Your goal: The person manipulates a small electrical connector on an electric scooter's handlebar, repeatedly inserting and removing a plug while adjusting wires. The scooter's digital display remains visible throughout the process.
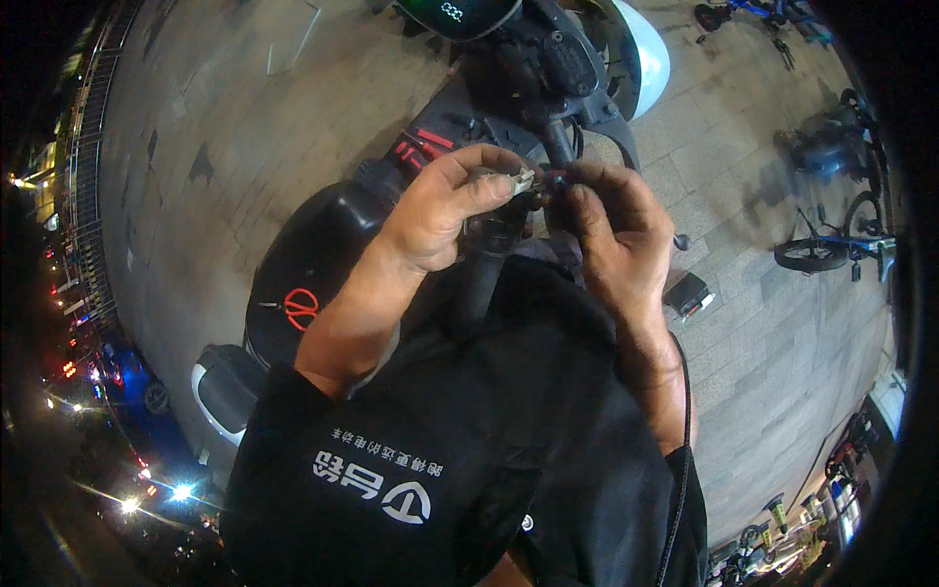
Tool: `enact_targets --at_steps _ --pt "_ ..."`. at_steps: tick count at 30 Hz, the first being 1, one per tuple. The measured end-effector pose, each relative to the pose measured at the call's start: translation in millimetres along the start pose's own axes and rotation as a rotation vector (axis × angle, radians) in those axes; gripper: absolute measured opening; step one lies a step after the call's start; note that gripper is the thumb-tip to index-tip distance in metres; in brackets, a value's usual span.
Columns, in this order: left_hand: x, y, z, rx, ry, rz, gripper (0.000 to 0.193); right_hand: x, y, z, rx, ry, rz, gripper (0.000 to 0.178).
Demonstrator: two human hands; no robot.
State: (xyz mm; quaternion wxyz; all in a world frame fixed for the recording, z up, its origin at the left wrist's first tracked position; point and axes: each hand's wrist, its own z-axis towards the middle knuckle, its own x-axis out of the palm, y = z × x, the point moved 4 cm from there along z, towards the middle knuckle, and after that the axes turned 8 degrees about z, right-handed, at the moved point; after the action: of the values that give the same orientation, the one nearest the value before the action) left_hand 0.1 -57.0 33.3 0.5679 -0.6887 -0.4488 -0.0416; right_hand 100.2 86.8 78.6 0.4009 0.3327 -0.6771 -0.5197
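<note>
In front of my chest, both hands meet over the handlebar point(476, 289) of an electric scooter. My left hand point(445, 205) is closed in a pinch, thumb against forefinger, on a small whitish connector point(525, 181). Close beside it, my right hand point(626, 220) pinches something small and dark at its fingertips, too small to name. A narrow gap separates the two sets of fingertips. Below the hands the dark handlebar runs from the scooter's centre toward my body. Red-handled tools point(430, 144) lie on the scooter just beyond my left wrist.
Red-handled scissors point(301, 308) lie on the black scooter seat point(323, 235) at left. A lit display point(452, 12) tops the scooter. On the paving at right sit a black box point(690, 295) and a bicycle point(831, 249). A fence point(90, 166) borders the far left.
</note>
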Motion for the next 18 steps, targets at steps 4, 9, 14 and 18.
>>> enact_targets --at_steps 4,9,14,18 --pt "1 0 -1 0.026 -0.034 0.049 0.030 4 -1 -4 -0.012 -0.071 0.092 0.016" --pt "5 -4 -2 0.043 -0.033 0.061 0.027 5 0 -1 -0.062 0.006 -0.052 0.013" --pt "14 -8 -4 0.129 -0.042 0.128 0.024 6 3 -1 -0.053 -0.012 -0.097 0.012" --pt "22 -10 -7 0.184 -0.069 0.211 0.024 5 5 -3 -0.098 -0.079 -0.029 0.009"
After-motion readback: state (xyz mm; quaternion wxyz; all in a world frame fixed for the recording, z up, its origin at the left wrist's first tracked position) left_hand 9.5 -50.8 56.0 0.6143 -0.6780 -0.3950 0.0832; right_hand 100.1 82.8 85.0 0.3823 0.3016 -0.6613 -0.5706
